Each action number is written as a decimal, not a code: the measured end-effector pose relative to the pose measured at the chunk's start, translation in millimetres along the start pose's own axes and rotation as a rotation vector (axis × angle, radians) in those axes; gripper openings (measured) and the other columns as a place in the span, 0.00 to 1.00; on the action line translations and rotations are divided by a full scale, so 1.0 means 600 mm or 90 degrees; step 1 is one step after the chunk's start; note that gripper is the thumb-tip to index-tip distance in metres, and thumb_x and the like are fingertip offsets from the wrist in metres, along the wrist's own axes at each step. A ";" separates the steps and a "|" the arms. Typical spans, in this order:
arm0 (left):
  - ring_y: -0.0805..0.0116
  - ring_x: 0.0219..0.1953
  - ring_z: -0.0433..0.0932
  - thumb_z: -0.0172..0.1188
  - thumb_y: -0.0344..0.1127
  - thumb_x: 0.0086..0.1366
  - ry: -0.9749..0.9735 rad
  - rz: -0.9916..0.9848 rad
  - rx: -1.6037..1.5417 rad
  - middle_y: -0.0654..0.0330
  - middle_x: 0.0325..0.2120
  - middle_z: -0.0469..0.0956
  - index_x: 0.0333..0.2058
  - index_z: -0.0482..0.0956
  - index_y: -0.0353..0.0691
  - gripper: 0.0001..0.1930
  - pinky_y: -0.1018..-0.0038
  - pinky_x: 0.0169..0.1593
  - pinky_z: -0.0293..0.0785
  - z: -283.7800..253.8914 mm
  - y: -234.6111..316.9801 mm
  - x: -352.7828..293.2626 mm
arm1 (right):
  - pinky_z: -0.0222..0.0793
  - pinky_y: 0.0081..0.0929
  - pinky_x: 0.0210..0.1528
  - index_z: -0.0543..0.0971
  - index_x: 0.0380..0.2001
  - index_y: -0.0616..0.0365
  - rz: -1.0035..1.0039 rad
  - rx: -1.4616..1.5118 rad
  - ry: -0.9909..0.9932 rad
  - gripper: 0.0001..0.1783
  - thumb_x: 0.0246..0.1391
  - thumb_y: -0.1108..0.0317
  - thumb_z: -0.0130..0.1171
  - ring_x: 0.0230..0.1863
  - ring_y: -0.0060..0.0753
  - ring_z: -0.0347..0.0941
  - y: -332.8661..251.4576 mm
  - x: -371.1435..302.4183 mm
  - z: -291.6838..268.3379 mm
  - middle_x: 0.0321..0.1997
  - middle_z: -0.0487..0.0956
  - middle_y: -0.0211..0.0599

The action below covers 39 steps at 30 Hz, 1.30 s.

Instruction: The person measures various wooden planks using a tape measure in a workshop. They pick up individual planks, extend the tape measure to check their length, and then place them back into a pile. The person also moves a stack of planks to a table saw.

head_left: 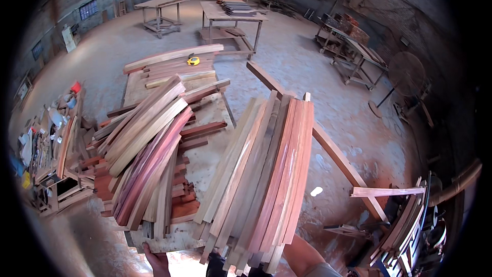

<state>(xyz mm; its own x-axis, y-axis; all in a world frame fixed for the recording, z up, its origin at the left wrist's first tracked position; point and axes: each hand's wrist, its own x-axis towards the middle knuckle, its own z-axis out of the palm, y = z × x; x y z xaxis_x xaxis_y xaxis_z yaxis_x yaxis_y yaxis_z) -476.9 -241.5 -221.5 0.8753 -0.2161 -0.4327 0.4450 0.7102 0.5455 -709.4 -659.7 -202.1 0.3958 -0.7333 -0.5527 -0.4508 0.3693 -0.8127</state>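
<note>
My left hand [156, 261] is at the near edge of a plywood tabletop [205, 159], a finger hooked over the rim as it grips it. Just above that hand are the ends of several wooden strips. My right forearm [302, 254] comes in beside a broad row of long wooden strips [256, 174], pale on the left and reddish on the right. The strips hide my right hand, so its fingers do not show. Left of this row lies a fanned pile of mixed strips [148, 159], pale, brown and purplish red, over shorter dark red pieces [184, 208].
A yellow tape measure [193, 61] lies on boards at the tabletop's far end. A long beam [338, 156] slants past the right side. Beyond stand a wooden table [230, 13], carts [359, 57] and a pedestal fan [406, 75]. Scrap and clutter [56, 123] sit at left.
</note>
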 end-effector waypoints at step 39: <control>0.59 0.60 0.69 0.43 0.49 0.70 0.033 0.031 0.008 0.57 0.58 0.70 0.61 0.64 0.42 0.25 0.58 0.63 0.64 -0.061 0.057 -0.117 | 0.69 0.44 0.54 0.71 0.53 0.63 -0.002 -0.062 0.016 0.25 0.64 0.55 0.37 0.52 0.53 0.73 0.069 -0.142 -0.013 0.49 0.76 0.56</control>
<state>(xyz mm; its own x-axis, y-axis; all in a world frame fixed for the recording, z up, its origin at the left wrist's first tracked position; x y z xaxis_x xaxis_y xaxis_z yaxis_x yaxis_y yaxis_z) -530.2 -177.2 -198.7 0.8849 -0.1470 -0.4420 0.4055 0.7099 0.5758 -768.0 -586.8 -187.1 0.3784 -0.7488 -0.5441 -0.5255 0.3101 -0.7922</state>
